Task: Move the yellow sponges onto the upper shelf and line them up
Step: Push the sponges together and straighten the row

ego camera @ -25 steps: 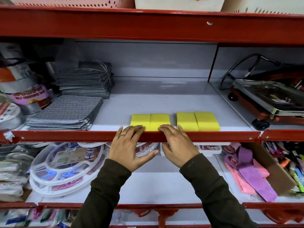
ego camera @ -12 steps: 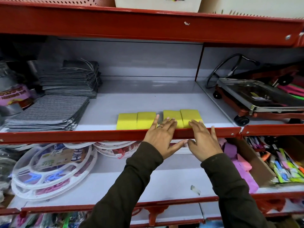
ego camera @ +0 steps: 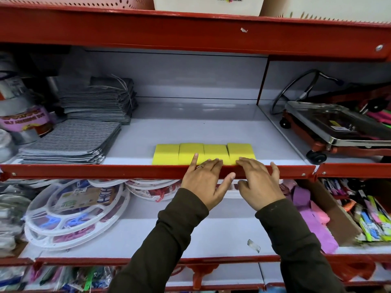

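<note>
Nearest, the left hand (ego camera: 204, 182) and right hand (ego camera: 257, 182) lie open and flat over the red shelf lip (ego camera: 84, 171), gripping nothing, fingertips nudging the near faces of the yellow sponges (ego camera: 204, 154), probably to square the row. The four sit side by side, touching, at the upper shelf's (ego camera: 190, 127) near edge.

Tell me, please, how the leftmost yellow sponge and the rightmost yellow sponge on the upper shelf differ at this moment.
The leftmost yellow sponge lies free, with no hand on it; the rightmost yellow sponge has the right hand at its front edge. The leftmost one sits nearer the grey cloth stack; the rightmost sits nearer the trolley. The rightmost also reaches slightly further back. Both are yellow, lie flat, and stand in one row of four.
</note>
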